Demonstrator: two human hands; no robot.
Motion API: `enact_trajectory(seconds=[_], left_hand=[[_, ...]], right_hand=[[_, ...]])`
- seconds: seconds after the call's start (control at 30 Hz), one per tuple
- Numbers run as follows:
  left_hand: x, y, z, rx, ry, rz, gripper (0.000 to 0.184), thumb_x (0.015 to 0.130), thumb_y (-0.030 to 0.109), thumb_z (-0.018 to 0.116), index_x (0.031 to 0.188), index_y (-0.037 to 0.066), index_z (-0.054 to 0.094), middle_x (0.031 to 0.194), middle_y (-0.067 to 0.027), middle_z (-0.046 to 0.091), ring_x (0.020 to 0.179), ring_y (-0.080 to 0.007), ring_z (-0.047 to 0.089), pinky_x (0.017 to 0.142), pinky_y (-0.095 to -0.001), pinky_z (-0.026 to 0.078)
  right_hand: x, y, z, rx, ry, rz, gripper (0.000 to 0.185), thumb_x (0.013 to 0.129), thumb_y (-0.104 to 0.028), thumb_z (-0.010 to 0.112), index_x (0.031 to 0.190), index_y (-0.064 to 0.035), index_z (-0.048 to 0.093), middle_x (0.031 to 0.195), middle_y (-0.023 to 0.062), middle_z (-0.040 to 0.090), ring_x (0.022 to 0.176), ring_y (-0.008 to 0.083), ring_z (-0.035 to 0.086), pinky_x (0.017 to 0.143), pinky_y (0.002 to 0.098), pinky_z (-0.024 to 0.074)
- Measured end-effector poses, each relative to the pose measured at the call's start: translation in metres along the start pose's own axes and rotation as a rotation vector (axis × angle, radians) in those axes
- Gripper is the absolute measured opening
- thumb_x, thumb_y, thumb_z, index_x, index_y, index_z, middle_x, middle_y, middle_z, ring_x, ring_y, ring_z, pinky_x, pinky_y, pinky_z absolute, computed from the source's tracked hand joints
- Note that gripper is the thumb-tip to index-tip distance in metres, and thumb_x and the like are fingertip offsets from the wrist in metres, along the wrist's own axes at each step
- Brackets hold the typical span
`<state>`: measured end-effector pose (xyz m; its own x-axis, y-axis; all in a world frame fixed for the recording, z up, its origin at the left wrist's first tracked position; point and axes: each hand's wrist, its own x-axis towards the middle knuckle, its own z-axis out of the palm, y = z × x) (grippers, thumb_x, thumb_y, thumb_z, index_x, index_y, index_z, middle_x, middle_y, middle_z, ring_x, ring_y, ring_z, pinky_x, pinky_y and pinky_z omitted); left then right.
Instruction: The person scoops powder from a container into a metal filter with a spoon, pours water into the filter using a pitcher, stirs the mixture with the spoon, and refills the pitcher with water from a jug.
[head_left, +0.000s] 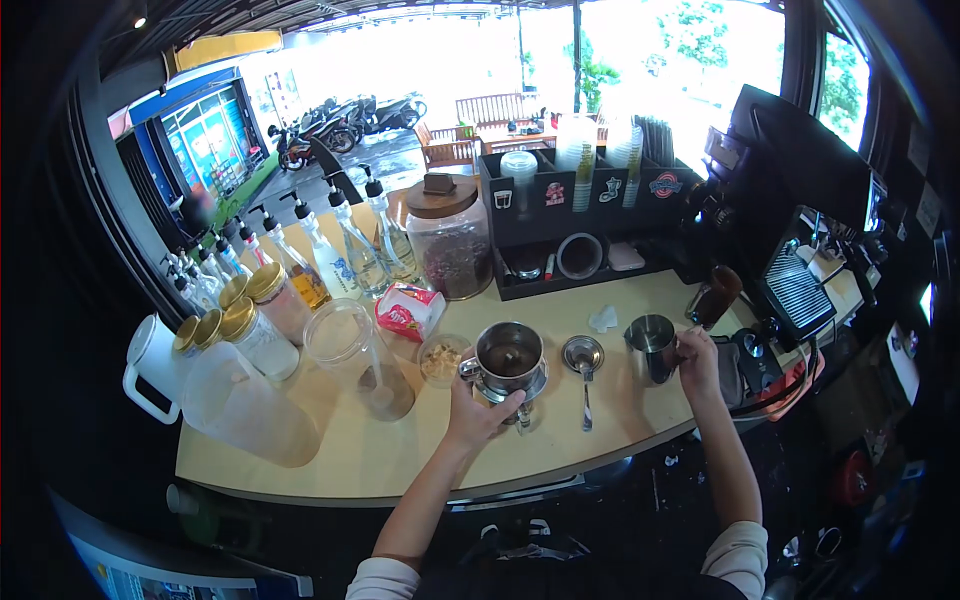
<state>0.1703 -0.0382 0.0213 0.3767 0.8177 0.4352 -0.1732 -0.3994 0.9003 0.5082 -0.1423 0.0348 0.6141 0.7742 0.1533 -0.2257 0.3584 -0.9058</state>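
Observation:
My left hand is closed around a steel coffee drip filter, thumb on its wide rim plate. Dark liquid shows inside the filter. Below it part of a clear glass peeks out, mostly hidden. On the right, my right hand grips a steel pitcher by its side, held upright over the counter. Between the hands lie a small round metal piece and a spoon. Just left of the filter is a clear bowl of pale brown bits.
Clear plastic pitchers, a tall clear cup and gold-lidded jars crowd the left. Pump bottles, a large glass jar and a black cup organizer line the back. An espresso machine stands right.

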Motion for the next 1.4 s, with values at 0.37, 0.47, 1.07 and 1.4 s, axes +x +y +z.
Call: enact_trajectory(seconds=[0.37, 0.47, 1.07, 1.4], left_hand=[[-0.002, -0.004, 0.001, -0.035, 0.012, -0.015, 0.076, 0.066, 0.024, 0.081, 0.128, 0.002, 0.042, 0.119, -0.0115, 0.055, 0.114, -0.0221, 0.052, 0.1, -0.0372, 0.038], [-0.003, -0.008, 0.0, -0.04, 0.011, -0.031, 0.077, 0.066, 0.023, 0.081, 0.128, 0.002, 0.042, 0.119, -0.0116, 0.054, 0.115, -0.0221, 0.051, 0.101, -0.0371, 0.037], [-0.004, -0.012, 0.0, -0.043, 0.012, -0.042, 0.081, 0.065, 0.024, 0.082, 0.13, 0.001, 0.039, 0.12, -0.0121, 0.054, 0.114, -0.0215, 0.052, 0.099, -0.0364, 0.038], [-0.002, -0.008, 0.001, -0.036, 0.005, -0.006, 0.079, 0.066, 0.023, 0.081, 0.129, 0.001, 0.039, 0.118, -0.0118, 0.054, 0.113, -0.0212, 0.052, 0.099, -0.0362, 0.039]], right_hand=[[0.002, 0.04, -0.03, 0.172, 0.116, -0.001, 0.015, 0.082, -0.005, 0.059, 0.073, -0.0095, 0.047, 0.061, -0.0018, 0.042, 0.052, 0.0095, 0.042, 0.054, 0.0277, 0.041], [-0.005, 0.025, -0.02, -0.343, 0.223, -0.339, 0.01, 0.082, -0.001, 0.059, 0.079, -0.0058, 0.051, 0.069, 0.0003, 0.048, 0.056, 0.0099, 0.046, 0.057, 0.0261, 0.0411], [-0.06, 0.048, 0.056, -1.237, -0.893, -0.435, 0.009, 0.08, -0.002, 0.053, 0.088, -0.0034, 0.049, 0.083, 0.0151, 0.053, 0.079, 0.0363, 0.056, 0.07, 0.0438, 0.0453], [-0.041, -0.001, 0.087, -0.42, -0.299, -0.326, 0.012, 0.097, -0.012, 0.043, 0.097, -0.0022, 0.051, 0.075, 0.005, 0.056, 0.063, 0.0083, 0.05, 0.057, 0.0231, 0.0402]])
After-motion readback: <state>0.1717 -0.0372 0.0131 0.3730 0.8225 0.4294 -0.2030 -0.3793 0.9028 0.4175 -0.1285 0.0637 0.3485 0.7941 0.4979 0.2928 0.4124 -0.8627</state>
